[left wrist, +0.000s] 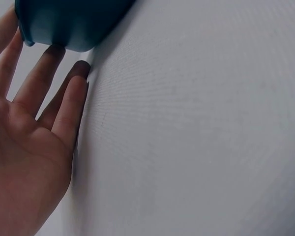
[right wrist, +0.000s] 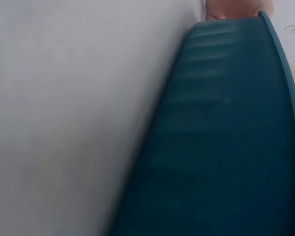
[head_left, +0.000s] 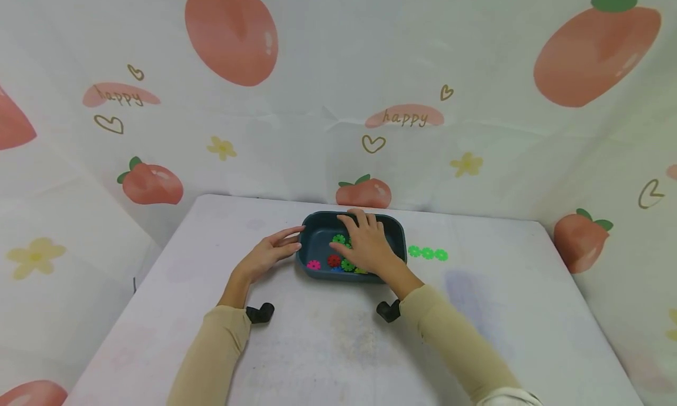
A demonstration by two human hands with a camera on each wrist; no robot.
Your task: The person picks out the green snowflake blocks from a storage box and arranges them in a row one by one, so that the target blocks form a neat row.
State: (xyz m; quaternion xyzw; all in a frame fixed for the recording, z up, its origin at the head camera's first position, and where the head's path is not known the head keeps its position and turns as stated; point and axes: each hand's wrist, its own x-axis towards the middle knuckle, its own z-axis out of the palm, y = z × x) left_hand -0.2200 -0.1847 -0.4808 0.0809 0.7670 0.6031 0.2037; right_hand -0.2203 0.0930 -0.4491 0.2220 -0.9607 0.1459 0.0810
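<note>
1. The table point(head_left: 328, 347) bears a teal bin point(head_left: 394, 227) at its centre.
2. The left hand point(head_left: 267, 254), fingers straight, steadies the bin's 9 o'clock wall.
3. The right hand point(head_left: 366, 245) lies spread, palm down, over the discs point(head_left: 334, 260) inside; whether it pinches one cannot be told.
4. Three green discs point(head_left: 428, 254) already lie in a row at the bin's 3 o'clock; several are left inside.

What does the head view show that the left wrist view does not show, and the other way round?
Only the head view shows the right hand reaching into the tray, the coloured gear pieces inside, and three green pieces in a row on the table right of the tray. Only the left wrist view shows the left hand from the palm side, fingers straight, tips against the tray's outer wall. Both show the left hand at the tray, and the table.
</note>
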